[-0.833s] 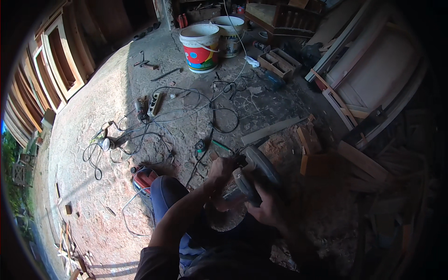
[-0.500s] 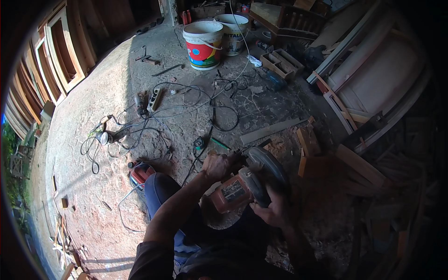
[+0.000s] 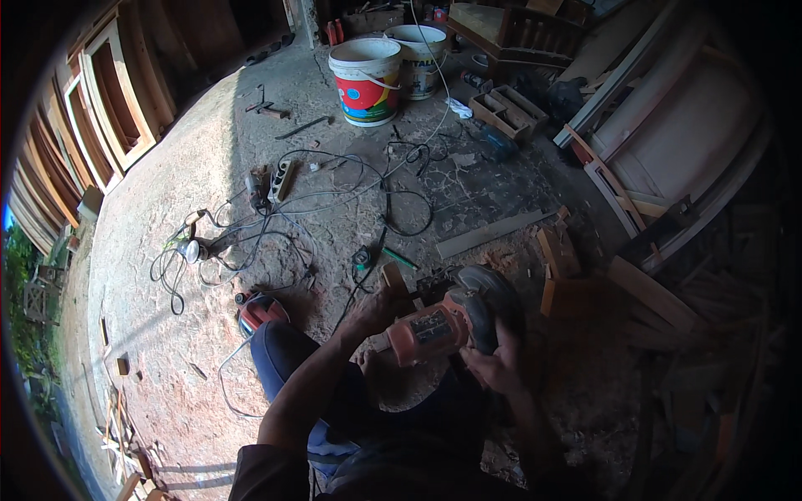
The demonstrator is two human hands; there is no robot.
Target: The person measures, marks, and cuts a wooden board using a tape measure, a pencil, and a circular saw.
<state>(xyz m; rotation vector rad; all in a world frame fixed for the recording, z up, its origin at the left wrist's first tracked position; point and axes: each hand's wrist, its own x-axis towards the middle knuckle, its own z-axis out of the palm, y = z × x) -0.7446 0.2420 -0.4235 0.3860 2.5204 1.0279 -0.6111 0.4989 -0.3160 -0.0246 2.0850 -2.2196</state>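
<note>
A circular saw [image 3: 428, 333] with an orange-red motor housing and a dark rounded guard is in front of me, low over the floor. My right hand [image 3: 499, 363] is wrapped round its rear handle, partly hidden in shadow. Just left of the saw, my left hand [image 3: 373, 312] closes on a short wooden piece [image 3: 393, 279], whose pale end shows past the fingers. The saw hides its blade and whatever lies beneath it. Beside my left knee rests a red power tool [image 3: 264, 311].
Tangled cables [image 3: 334, 192] cross the floor around a power strip [image 3: 281, 180]. A green pencil-like stick [image 3: 400, 258] and a flat board [image 3: 489, 233] lie ahead. Paint buckets [image 3: 368, 92] stand farther back. Wood offcuts [image 3: 560, 255] lie at right; frames [image 3: 117, 92] lean at left.
My left hand has drawn back slightly from the saw's front, and the wooden piece shows more. The saw has turned and its motor housing has shifted up and to the right.
</note>
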